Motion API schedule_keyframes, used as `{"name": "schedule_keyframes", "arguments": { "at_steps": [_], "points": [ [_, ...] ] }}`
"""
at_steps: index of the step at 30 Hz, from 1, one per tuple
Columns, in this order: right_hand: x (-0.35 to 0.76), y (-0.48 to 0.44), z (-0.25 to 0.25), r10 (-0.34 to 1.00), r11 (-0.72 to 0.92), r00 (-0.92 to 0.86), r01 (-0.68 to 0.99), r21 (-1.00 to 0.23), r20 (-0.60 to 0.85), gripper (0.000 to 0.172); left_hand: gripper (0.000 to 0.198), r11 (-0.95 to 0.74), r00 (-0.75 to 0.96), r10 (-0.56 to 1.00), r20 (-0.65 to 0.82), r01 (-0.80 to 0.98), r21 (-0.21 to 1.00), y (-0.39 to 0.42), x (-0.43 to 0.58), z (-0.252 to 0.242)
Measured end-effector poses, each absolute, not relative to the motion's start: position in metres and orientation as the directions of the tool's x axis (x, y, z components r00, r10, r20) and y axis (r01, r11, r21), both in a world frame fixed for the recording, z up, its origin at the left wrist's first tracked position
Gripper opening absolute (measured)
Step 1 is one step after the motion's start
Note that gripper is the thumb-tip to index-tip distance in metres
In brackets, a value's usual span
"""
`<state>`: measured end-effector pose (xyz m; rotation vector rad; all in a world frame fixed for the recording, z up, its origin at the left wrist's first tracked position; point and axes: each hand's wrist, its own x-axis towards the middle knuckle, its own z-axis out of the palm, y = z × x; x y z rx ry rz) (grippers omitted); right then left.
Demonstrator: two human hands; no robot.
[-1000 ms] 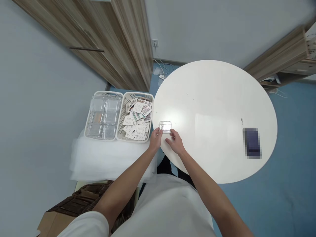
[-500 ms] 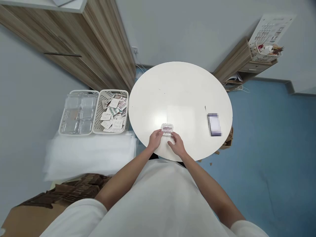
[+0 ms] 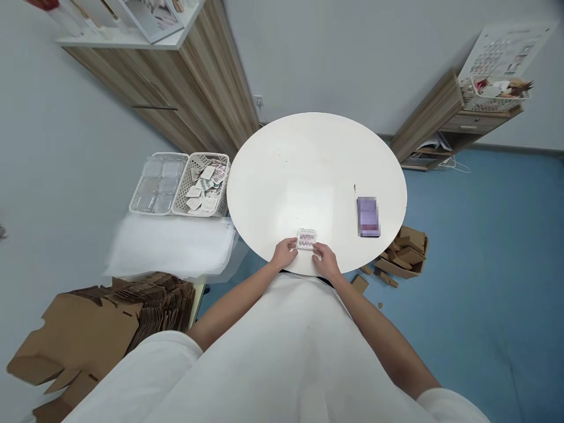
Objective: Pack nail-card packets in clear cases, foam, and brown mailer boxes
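A small clear plastic case (image 3: 306, 239) with two rows of pinkish-purple pieces, looking like press-on nails, is near the front edge of the round white table (image 3: 317, 153). My left hand (image 3: 284, 254) grips its left side, with fingertips against the rim. On the opposite side, my right hand (image 3: 325, 260) has its fingers on the case's right edge, thumb below. The lid looks closed. Whether the case rests on the tabletop or is slightly lifted, I cannot tell.
Right of the case lies a purple, pixelated flat object (image 3: 368, 217). Left of the table stand a basket of printed cards (image 3: 222, 202) and a basket of clear trays (image 3: 137, 176), with white sheets (image 3: 171, 247) and folded cardboard (image 3: 83, 329) nearer. A cardboard box (image 3: 400, 267) sits on the floor.
The whole view has shifted. Both hands and the case are closer to the table's front edge. The pixelated object's face has turned from mostly white to purple.
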<state>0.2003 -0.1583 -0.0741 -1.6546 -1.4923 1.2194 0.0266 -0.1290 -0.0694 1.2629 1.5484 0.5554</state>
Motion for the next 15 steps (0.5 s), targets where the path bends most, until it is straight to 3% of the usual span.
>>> {"name": "schedule_keyframes", "arguments": {
  "at_steps": [5,9,12,15],
  "points": [
    [0.198,-0.164,-0.078,0.972,-0.158,-0.082,0.464,-0.872,-0.221,0.040,0.044,0.320,0.075,0.910,-0.409,0.501,0.804,-0.135,0.027,-0.072],
    [0.197,-0.164,-0.075,0.970,-0.122,-0.100,0.591,-0.797,-0.222,0.036,0.043,0.273,0.094,0.912,-0.399,0.587,0.762,-0.135,0.027,-0.072],
    [0.200,-0.157,-0.069,0.972,-0.063,-0.112,0.720,-0.691,-0.205,0.036,0.047,0.132,0.149,0.939,-0.311,0.678,0.723,-0.133,0.023,-0.069],
    [0.203,-0.146,-0.060,0.967,0.069,-0.197,0.813,-0.577,-0.162,0.048,0.057,-0.080,0.290,0.934,-0.210,0.740,0.668,-0.131,0.015,-0.063]
  ]
}}
